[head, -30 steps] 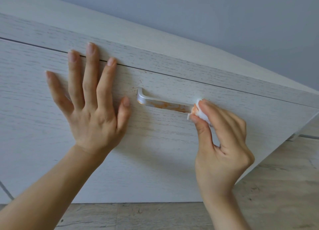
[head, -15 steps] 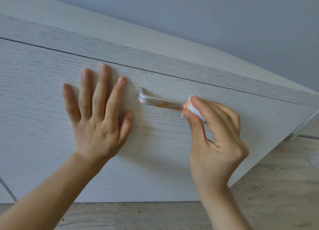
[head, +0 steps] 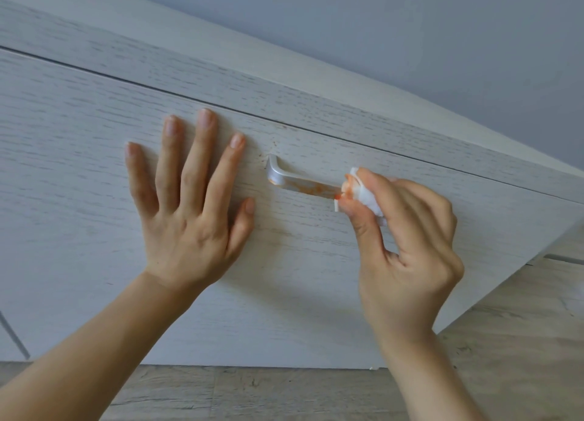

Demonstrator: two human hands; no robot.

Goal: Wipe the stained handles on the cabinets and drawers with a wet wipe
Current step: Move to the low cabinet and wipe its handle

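Observation:
A silver handle with orange stains along its lower face sits on a white wood-grain drawer front. My right hand pinches a white wet wipe, smeared orange at its tip, against the handle's right part and covers that end. My left hand lies flat on the drawer front just left of the handle, fingers spread and straight. Small orange specks mark the wood near the handle's left end.
The cabinet's top panel runs above the drawer, with a grey wall behind. Light wood-look floor lies below and to the right. Another front's edge shows at the far left.
My left hand has slid down and to the right on the drawer front. My right hand with the wipe went left along the handle, then back to the right a little.

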